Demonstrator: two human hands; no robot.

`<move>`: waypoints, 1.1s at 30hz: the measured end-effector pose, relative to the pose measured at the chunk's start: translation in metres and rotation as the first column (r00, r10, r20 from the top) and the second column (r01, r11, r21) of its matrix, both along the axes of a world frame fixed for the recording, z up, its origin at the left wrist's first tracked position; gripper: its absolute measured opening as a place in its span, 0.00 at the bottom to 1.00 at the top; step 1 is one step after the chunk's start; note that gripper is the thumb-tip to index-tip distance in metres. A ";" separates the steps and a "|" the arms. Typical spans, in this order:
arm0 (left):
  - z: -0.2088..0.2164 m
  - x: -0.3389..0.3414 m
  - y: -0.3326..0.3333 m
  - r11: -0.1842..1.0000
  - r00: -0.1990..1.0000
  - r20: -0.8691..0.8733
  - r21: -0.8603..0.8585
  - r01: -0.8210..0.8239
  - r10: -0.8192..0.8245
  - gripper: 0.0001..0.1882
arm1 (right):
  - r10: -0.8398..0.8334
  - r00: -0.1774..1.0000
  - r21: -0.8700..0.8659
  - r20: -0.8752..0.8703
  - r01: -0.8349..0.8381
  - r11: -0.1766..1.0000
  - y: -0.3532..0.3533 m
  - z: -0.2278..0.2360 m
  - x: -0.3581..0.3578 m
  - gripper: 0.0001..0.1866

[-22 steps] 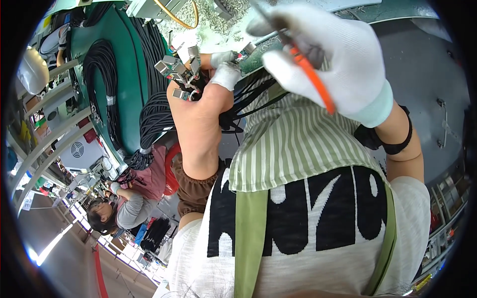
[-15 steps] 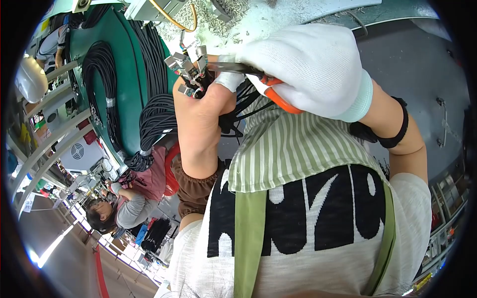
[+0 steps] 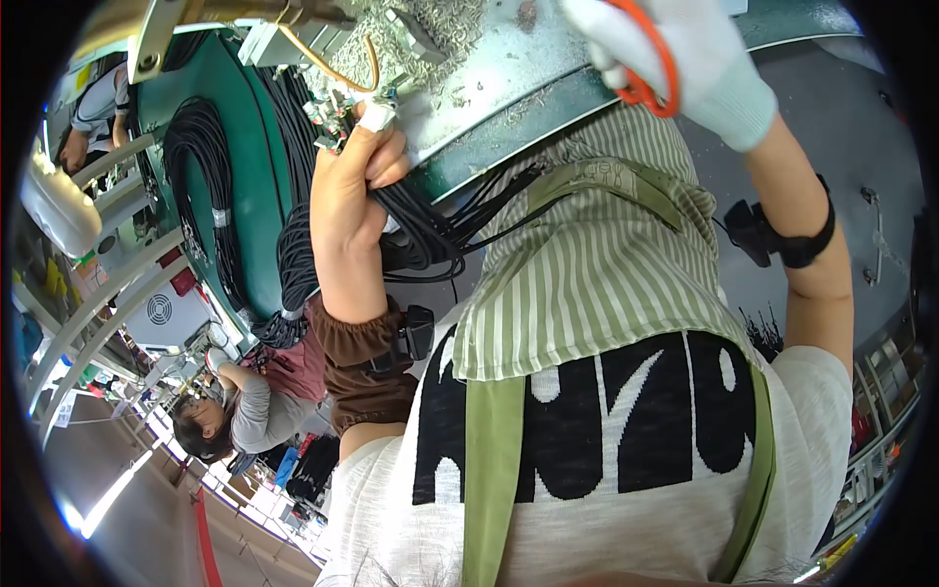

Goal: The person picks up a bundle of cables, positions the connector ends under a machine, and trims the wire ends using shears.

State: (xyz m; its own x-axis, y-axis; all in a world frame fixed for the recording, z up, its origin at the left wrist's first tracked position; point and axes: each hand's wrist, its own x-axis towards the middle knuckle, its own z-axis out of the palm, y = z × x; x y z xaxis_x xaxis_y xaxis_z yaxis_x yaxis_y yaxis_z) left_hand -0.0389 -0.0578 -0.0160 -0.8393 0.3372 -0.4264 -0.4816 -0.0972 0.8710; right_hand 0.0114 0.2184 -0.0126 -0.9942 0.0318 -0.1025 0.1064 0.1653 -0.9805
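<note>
My left hand [image 3: 350,186], with white wrapping on a fingertip, is closed round a bunch of black cables [image 3: 421,230]. Small metal connectors with coloured wires [image 3: 331,115] stick out past its thumb, at the bench's near edge. The cables hang from the fist and run right, toward my striped apron. My right hand [image 3: 714,73], in a white glove, grips orange-handled scissors [image 3: 671,64] over the right part of the bench. Their blades are hidden or out of the picture.
Small metallic scraps [image 3: 445,64] litter the pale bench [image 3: 518,98]. A grey fixture [image 3: 293,44] with a yellow wire stands beyond my left hand. Bundled black cables [image 3: 201,127] lie on a green table [image 3: 256,186] at left. A co-worker [image 3: 264,411] sits lower left; another person is upper left.
My right hand has drawn the scissors away from the connectors, up and to the right. My left hand has shifted slightly left and up, still holding the cables.
</note>
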 end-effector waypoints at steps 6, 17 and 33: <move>-0.009 -0.030 0.006 0.995 0.996 -0.042 0.059 0.075 -0.072 0.07 | 0.291 0.951 -0.263 0.105 -0.255 0.930 -0.023 -0.009 -0.049 0.15; -0.003 -0.033 0.012 0.992 0.982 -0.137 -0.022 0.127 -0.129 0.13 | 0.403 0.900 -0.393 0.166 -0.315 0.864 -0.039 -0.005 -0.069 0.17; 0.004 -0.051 0.016 0.933 0.941 -0.216 -0.310 0.186 -0.259 0.16 | 0.418 0.901 -0.456 0.119 -0.324 0.829 -0.046 -0.008 -0.076 0.16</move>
State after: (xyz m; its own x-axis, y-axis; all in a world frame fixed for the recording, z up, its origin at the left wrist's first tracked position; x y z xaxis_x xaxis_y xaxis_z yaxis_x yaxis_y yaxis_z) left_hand -0.0904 -0.0423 -0.0116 -0.8476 0.4247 -0.3181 -0.2262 0.2531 0.9406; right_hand -0.0642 0.1728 -0.0205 -0.8763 -0.4270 -0.2231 0.3254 -0.1831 -0.9277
